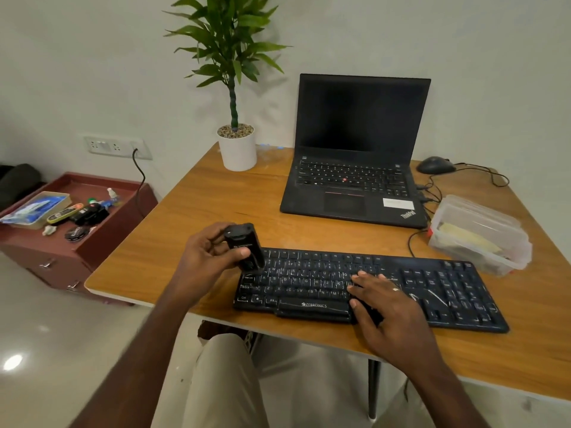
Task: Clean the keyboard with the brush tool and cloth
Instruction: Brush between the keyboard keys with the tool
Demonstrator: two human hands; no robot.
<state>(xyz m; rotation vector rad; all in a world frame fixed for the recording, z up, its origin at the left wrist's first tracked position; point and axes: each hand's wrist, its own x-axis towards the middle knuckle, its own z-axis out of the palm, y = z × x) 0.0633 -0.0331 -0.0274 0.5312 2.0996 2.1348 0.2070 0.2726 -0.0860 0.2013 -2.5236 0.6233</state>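
Note:
A black Zebronics keyboard [448,288] lies along the near edge of the wooden table [191,211]. My left hand [210,257] grips a black block-shaped brush tool [244,247], held upright over the keyboard's top left corner. My right hand [386,301] rests on the keys right of the space bar, fingers spread and nearly straight, thumb at the front edge. A yellowish cloth [466,239] lies inside a clear plastic box [482,233] at the right.
An open black laptop [355,149] stands behind the keyboard. A potted plant [236,146] is at the back left, a black mouse [435,165] with cables at the back right. A low red cabinet [77,230] with small items sits left of the table.

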